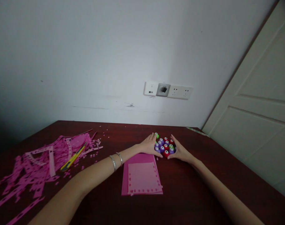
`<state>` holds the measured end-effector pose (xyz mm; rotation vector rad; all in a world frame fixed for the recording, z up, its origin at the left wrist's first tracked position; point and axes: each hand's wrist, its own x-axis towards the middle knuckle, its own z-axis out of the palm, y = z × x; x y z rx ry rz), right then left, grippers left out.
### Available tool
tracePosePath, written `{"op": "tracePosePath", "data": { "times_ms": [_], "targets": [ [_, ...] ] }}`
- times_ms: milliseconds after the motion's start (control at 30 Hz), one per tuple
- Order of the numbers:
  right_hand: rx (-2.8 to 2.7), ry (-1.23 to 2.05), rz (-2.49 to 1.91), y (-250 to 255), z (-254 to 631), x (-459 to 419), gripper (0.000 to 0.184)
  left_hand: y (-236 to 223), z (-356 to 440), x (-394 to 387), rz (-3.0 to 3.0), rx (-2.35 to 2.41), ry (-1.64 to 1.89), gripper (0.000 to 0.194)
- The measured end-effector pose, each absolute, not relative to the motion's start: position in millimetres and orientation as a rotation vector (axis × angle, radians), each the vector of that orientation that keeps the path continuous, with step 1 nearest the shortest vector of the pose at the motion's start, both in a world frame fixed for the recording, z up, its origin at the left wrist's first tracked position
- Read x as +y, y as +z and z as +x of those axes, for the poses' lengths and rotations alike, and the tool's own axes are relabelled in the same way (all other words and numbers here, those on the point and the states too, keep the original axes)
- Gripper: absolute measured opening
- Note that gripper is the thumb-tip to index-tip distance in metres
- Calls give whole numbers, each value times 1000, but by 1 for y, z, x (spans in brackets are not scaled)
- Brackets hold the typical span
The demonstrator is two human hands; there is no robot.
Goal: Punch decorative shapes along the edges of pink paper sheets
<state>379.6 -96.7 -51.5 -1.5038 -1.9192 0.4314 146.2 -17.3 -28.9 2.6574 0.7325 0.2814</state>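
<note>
A cluster of small craft punches (166, 147) in red, purple and green stands on the dark red table. My left hand (149, 145) curves around the cluster's left side, thumb and fingers spread wide. From the right, my right hand (181, 152) cups the same group, its thumb apart from its fingers. One green punch (156, 135) sits at the back by my left fingertips. Just in front of my left hand lie pink paper sheets (142, 178); the lighter top one has punched shapes along its edges.
Punched pink paper strips (42, 162) are heaped on the left of the table, with tiny cut-outs scattered around. A yellow utility knife (73, 157) rests on the heap. Behind the table (191, 193) is a wall with sockets (180, 92); a white door (262, 103) stands to the right.
</note>
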Motion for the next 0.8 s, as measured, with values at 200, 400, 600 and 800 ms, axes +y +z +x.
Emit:
{"op": "tracePosePath", "data": {
  "times_ms": [200, 400, 600, 800],
  "targets": [
    [-1961, 539, -1449, -48, 373, -53, 126, -27, 139, 25, 2564, 622, 330, 124],
    [-2029, 539, -1415, -42, 357, -13, 125, -20, 118, 51, 2512, 624, 346, 113],
    [-2100, 500, -1355, -40, 329, 21, 123, -14, 87, 69, 2480, 801, 354, 117],
    [-2137, 476, -1327, -36, 295, 50, 123, -5, 57, 80, 2400, 762, 483, 97]
  ]
}}
